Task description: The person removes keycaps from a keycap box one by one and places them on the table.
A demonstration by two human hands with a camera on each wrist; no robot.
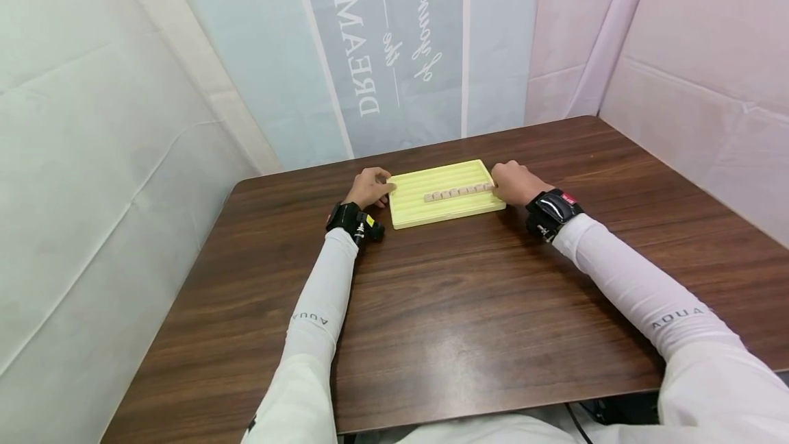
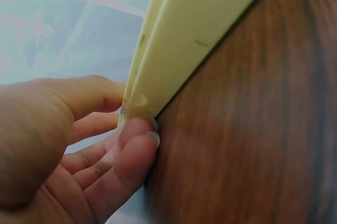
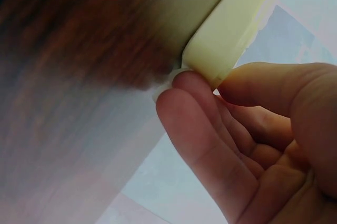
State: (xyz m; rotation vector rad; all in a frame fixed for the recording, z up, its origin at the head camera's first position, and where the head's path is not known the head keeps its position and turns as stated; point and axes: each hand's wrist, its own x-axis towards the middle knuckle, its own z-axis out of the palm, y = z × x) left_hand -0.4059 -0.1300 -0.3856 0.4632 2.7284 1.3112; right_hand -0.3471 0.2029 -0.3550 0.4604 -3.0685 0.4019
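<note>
A pale yellow tray [image 1: 425, 212] with long parallel grooves lies on the table between both hands. Along one of its grooves runs a row of several small light wooden cubes [image 1: 455, 192], towards the right side; their markings are too small to read. My left hand [image 1: 368, 188] pinches the tray's left edge, thumb at the rim and fingertips [image 2: 136, 158] low against the side. At the opposite end, my right hand [image 1: 519, 183] grips the right edge, with the thumb on top and fingers [image 3: 184, 124] at the bottom corner. The right hand hides the end of the cube row.
The dark wood-grain table [image 1: 468, 321] extends around the tray. Behind it hangs a printed curtain [image 1: 407, 53], and pale cloth walls [image 1: 111, 156] stand on both sides. A black cable [image 1: 576, 423] hangs by the table's front edge.
</note>
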